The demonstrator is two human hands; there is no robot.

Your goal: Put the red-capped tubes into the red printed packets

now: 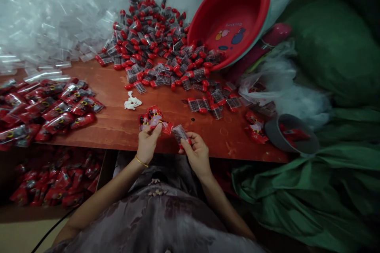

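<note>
My left hand (147, 144) pinches a red printed packet (167, 127) between thumb and fingers, just above the table's front edge. Under and beyond it lie a few more red printed packets (153, 111) on the wood. Close by on the right, my right hand (196, 152) is closed on a small clear tube (179, 133) with dark contents and a red end. The tube tilts toward the left hand, its clear end near the packet. Some crumpled white pieces (132, 101) rest on the table beyond my left hand.
A heap of red-capped tubes (148, 43) covers the back, beside a tilted red basin (228, 19). Filled red packets (56, 106) pile up at left, with a box of more (59, 182) below. Clear empty tubes (53, 19) stand behind. A grey container (291, 134) sits right.
</note>
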